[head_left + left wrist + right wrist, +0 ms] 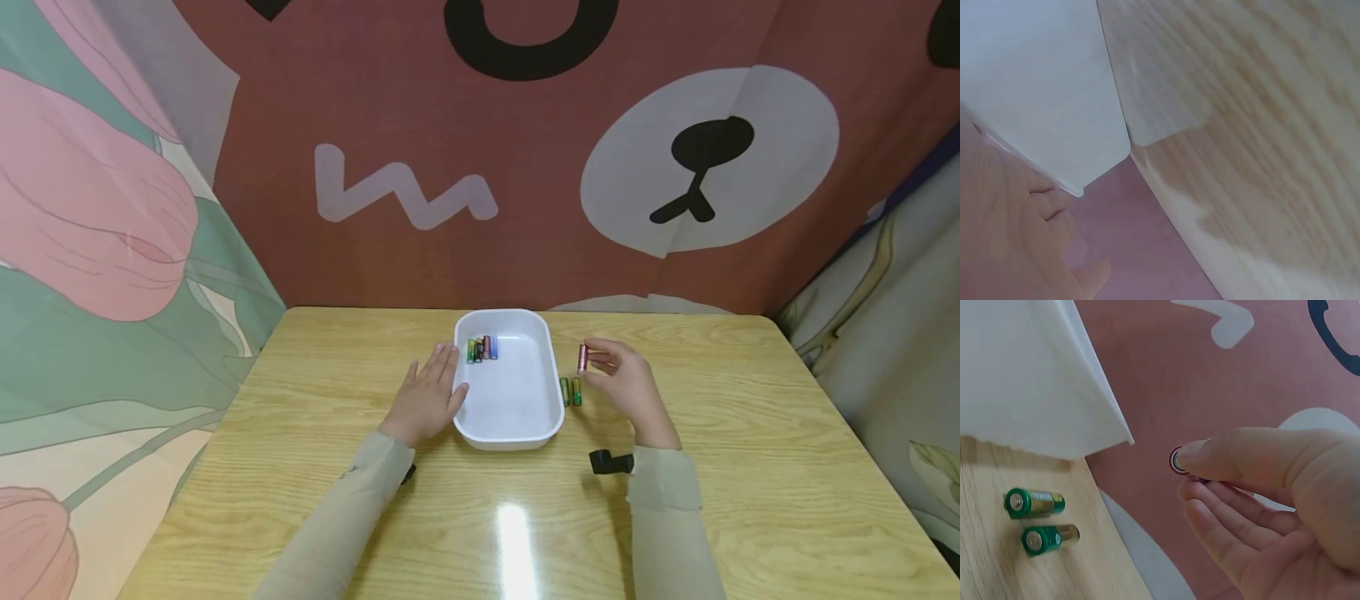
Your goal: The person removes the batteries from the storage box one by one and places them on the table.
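The red battery (582,358) is pinched between the thumb and fingers of your right hand (628,387), just right of centre in the head view and held up off the wooden table (765,467). In the right wrist view, you can see one of its ends at the centre, partly covered by your thumb tip, with your other fingers below it.

Your left hand (426,398) has its fingers extended and grasps nothing; it rests against the left side of the white tray (513,404), near the middle of the head view. The left wrist view shows those fingers at the tray's edge, on the left of the frame.

Inside the tray, towards its upper left, you have a row of four batteries (487,347): green, dark, red and pale blue, from left to right. Two green batteries (577,392) lie side by side on the table, just beside the tray's right side and below your pinched battery in the head view; the right wrist view puts them at lower left.
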`<act>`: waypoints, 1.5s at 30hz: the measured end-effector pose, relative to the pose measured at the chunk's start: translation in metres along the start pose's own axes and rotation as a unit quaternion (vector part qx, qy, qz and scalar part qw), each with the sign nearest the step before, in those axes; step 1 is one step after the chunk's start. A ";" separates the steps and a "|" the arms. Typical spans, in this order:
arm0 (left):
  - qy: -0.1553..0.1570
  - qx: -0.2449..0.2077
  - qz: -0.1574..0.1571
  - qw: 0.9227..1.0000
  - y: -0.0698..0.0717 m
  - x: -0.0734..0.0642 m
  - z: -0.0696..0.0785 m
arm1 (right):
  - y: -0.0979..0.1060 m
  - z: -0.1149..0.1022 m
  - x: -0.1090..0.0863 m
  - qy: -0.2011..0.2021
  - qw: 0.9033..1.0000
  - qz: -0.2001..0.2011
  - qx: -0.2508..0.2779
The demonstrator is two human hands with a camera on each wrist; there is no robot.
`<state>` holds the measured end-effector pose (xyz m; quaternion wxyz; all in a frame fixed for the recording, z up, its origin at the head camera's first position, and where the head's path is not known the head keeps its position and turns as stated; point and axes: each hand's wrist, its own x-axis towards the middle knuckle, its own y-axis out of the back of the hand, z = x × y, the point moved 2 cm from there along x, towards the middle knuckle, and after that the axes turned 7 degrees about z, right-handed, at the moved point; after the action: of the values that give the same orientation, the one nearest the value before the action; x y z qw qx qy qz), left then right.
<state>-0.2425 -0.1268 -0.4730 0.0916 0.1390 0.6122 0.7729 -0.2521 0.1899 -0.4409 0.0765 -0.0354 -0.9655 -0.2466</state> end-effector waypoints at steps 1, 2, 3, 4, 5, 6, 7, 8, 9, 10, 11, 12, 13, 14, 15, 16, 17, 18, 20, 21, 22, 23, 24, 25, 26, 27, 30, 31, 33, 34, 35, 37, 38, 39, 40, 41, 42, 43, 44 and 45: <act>0.001 0.002 -0.003 1.000 0.000 0.000 0.000 | 0.001 0.002 0.000 -0.001 1.000 0.000 -0.003; 0.001 0.003 -0.002 1.000 0.000 0.000 0.000 | 0.001 0.003 0.001 -0.002 1.000 -0.001 -0.006; 0.001 0.003 -0.001 1.000 -0.001 0.000 0.000 | 0.002 0.005 0.002 -0.003 1.000 -0.002 -0.011; 0.000 0.004 -0.001 1.000 -0.001 0.000 -0.001 | 0.002 0.007 0.002 -0.004 1.000 -0.002 -0.016; 0.000 0.004 0.001 1.000 -0.001 0.000 -0.001 | 0.003 0.008 0.003 -0.005 1.000 -0.002 -0.022; 0.000 0.004 0.001 1.000 -0.001 0.000 -0.001 | 0.003 0.010 0.003 -0.006 1.000 -0.003 -0.026; 0.000 0.004 0.001 1.000 -0.002 0.001 -0.001 | 0.003 0.012 0.004 -0.008 1.000 -0.005 -0.030; 0.000 0.004 0.003 1.000 -0.002 0.001 -0.001 | 0.004 0.014 0.004 -0.008 0.999 -0.006 -0.034; 0.000 0.004 0.003 1.000 -0.003 0.001 -0.002 | 0.003 0.016 0.005 -0.008 0.999 -0.008 -0.040; 0.000 0.004 0.003 1.000 -0.003 0.002 -0.002 | 0.003 0.018 0.005 -0.009 0.999 -0.009 -0.044; 0.000 0.003 0.003 1.000 -0.004 0.002 -0.002 | 0.003 0.019 0.005 -0.011 0.999 -0.011 -0.049; 0.000 0.002 0.004 1.000 -0.004 0.002 -0.002 | 0.003 0.021 0.006 -0.013 0.999 -0.013 -0.051; 0.000 0.001 0.005 1.000 -0.004 0.002 -0.002 | 0.003 0.023 0.006 -0.014 0.998 -0.015 -0.054; 0.000 0.000 0.004 1.000 -0.004 0.002 -0.002 | 0.002 0.024 0.007 -0.014 0.998 -0.016 -0.057; 0.001 0.000 0.003 1.000 -0.004 0.001 -0.002 | 0.002 0.026 0.007 -0.014 0.998 -0.019 -0.061; 0.002 -0.001 0.002 1.000 -0.003 0.001 -0.002 | 0.002 0.027 0.008 -0.014 0.998 -0.020 -0.063; 0.002 -0.002 0.002 1.000 -0.003 0.001 -0.002 | 0.002 0.028 0.008 -0.013 0.998 -0.022 -0.065; 0.002 -0.004 0.002 1.000 -0.003 0.001 -0.001 | 0.002 0.030 0.008 -0.012 0.997 -0.022 -0.067; 0.004 -0.005 -0.002 1.000 -0.003 0.000 -0.001 | 0.002 0.032 0.008 -0.011 0.997 -0.025 -0.071; 0.004 -0.006 -0.001 1.000 -0.003 0.000 -0.001 | 0.002 0.033 0.008 -0.010 0.997 -0.027 -0.073; 0.005 -0.007 -0.001 1.000 -0.003 0.000 -0.001 | 0.002 0.034 0.008 -0.012 0.997 -0.028 -0.072; 0.005 -0.008 -0.001 1.000 -0.003 0.000 -0.001 | 0.002 0.034 0.008 -0.013 0.997 -0.031 -0.073; 0.005 -0.009 -0.001 1.000 -0.003 0.000 -0.001 | 0.002 0.035 0.008 -0.015 0.997 -0.033 -0.073; 0.005 -0.011 -0.001 1.000 -0.003 0.000 -0.001 | 0.001 0.035 0.008 -0.016 0.996 -0.036 -0.074; 0.004 -0.011 -0.001 1.000 -0.003 0.000 -0.001 | 0.001 0.035 0.009 -0.016 0.996 -0.039 -0.076; 0.004 -0.012 -0.001 1.000 -0.003 0.000 -0.001 | 0.001 0.036 0.009 -0.019 0.996 -0.041 -0.077; 0.005 -0.017 -0.002 1.000 -0.003 0.000 -0.001 | 0.000 0.038 0.009 -0.025 0.995 -0.045 -0.081; 0.005 -0.018 -0.003 1.000 -0.003 0.000 -0.001 | 0.000 0.039 0.009 -0.028 0.995 -0.046 -0.084; 0.006 -0.022 -0.003 1.000 -0.003 0.000 -0.001 | -0.001 0.040 0.008 -0.030 0.995 -0.048 -0.087; 0.006 -0.023 -0.004 1.000 -0.003 0.000 -0.001 | -0.001 0.041 0.008 -0.030 0.995 -0.049 -0.087; 0.007 -0.024 -0.004 1.000 -0.002 0.000 -0.001 | -0.001 0.041 0.008 -0.029 0.994 -0.052 -0.088; 0.008 -0.024 -0.006 1.000 -0.002 0.000 0.000 | -0.001 0.043 0.008 -0.029 0.994 -0.056 -0.090; 0.007 -0.025 -0.003 1.000 -0.002 0.000 0.000 | -0.001 0.044 0.008 -0.028 0.994 -0.058 -0.091; 0.008 -0.024 -0.002 1.000 -0.002 0.000 0.000 | -0.002 0.045 0.008 -0.025 0.994 -0.060 -0.092; 0.008 -0.024 -0.002 1.000 -0.002 0.000 -0.001 | -0.002 0.046 0.009 -0.025 0.994 -0.061 -0.092; 0.008 -0.025 -0.002 1.000 -0.002 0.000 -0.001 | -0.002 0.047 0.009 -0.024 0.994 -0.063 -0.092; 0.008 -0.024 -0.001 1.000 -0.003 0.000 -0.001 | -0.003 0.048 0.009 -0.023 0.994 -0.062 -0.091; 0.008 -0.024 0.001 1.000 -0.003 0.000 -0.001 | -0.003 0.048 0.009 -0.022 0.994 -0.063 -0.090; 0.007 -0.025 0.002 1.000 -0.003 0.000 -0.001 | -0.004 0.049 0.009 -0.022 0.994 -0.063 -0.088; 0.008 -0.024 0.000 1.000 -0.004 0.000 -0.001 | -0.004 0.049 0.009 -0.022 0.994 -0.064 -0.085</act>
<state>-0.2432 -0.1271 -0.4768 0.0898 0.1308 0.5944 0.7883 -0.2679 0.2102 -0.4839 0.0362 0.0151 -0.9427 -0.3314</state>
